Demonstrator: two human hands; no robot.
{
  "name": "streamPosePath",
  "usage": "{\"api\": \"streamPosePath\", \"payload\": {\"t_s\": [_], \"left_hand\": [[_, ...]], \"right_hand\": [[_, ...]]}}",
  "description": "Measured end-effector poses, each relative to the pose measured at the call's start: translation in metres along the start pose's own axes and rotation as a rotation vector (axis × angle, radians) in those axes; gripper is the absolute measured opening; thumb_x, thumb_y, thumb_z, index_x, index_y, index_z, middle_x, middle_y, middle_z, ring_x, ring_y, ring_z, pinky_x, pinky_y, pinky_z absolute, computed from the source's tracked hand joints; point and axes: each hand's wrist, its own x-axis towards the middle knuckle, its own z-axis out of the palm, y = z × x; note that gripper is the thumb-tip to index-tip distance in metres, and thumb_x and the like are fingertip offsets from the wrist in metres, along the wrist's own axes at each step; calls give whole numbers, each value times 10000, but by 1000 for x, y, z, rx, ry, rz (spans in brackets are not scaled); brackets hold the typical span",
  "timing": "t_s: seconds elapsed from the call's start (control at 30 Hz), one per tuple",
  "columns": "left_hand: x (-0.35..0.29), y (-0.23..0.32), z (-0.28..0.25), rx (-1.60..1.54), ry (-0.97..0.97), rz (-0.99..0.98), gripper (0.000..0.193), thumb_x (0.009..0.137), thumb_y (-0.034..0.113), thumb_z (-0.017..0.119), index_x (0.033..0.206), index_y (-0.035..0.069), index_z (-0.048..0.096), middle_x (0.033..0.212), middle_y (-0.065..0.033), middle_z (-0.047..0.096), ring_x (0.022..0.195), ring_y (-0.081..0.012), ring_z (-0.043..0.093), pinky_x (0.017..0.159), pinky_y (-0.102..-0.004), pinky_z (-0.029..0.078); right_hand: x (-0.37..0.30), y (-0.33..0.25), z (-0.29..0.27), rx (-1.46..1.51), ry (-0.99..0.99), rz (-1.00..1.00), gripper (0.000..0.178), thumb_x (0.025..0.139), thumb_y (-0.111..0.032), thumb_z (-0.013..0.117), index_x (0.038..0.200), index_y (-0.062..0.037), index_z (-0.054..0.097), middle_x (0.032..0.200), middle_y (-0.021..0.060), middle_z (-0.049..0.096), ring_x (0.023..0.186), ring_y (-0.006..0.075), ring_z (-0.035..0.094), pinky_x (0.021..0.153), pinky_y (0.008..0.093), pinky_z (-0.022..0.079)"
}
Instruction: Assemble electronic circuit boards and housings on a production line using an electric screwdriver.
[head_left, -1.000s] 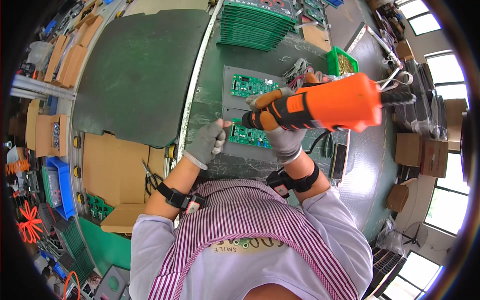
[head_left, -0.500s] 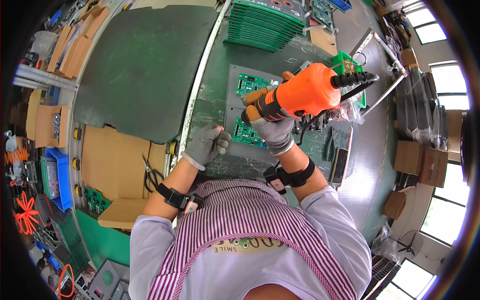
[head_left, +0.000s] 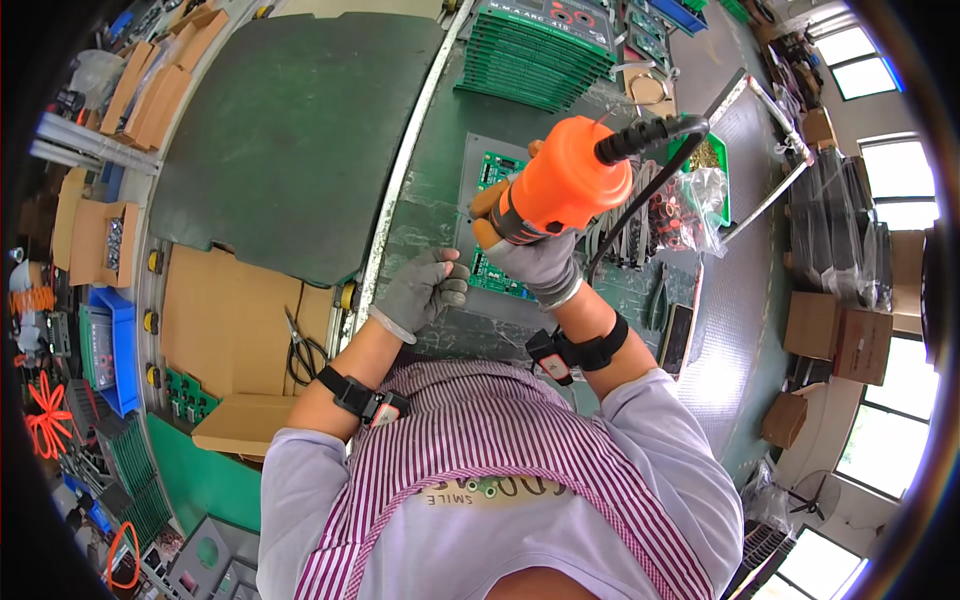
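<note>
My right hand (head_left: 548, 268), in a grey glove with orange-brown fingertips, is wrapped round an orange power screwdriver (head_left: 578, 178). Its cabled rear end points up toward me, and its tip is hidden below. Beneath the tool lies a grey panel (head_left: 474, 150) carrying green circuit boards, one farther board (head_left: 492, 168) and one nearer board (head_left: 492, 278), both partly covered by the tool and hand. My gloved left hand (head_left: 422, 290) hovers just left of the nearer board, thumb and fingers curled together. Whatever it pinches, if anything, I cannot make out.
A stack of green-edged panels (head_left: 535, 60) stands at the back. To the right are a green bin (head_left: 712, 160), a plastic bag of small parts (head_left: 688, 210), and pliers (head_left: 657, 298). The tool's black cable (head_left: 640, 205) crosses there. Scissors (head_left: 300, 350) lie on cardboard at left.
The screwdriver has swung left and stands more upright, its cable shifting with it. My right hand has moved slightly left; my left hand has shifted a little to the right, still curled.
</note>
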Motion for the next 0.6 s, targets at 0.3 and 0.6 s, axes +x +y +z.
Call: {"api": "streamPosePath", "payload": {"t_s": [0.3,0.6], "left_hand": [[6,1,-5,-49,-33,3,87,820,130,524,860,55,508,723,-40,578,560,-119,550,491,-225,465],[-1,4,5,-7,-131,-15,82,837,157,485,843,79,510,696,-10,569,550,-109,530,489,-220,443]], "right_hand": [[-10,-23,-17,335,-47,-17,306,661,-148,688,860,4,512,781,87,571,728,160,564,692,297,471],[-14,-40,-15,514,118,7,83,592,21,591,625,-26,532,751,81,578,661,146,569,621,282,486]]}}
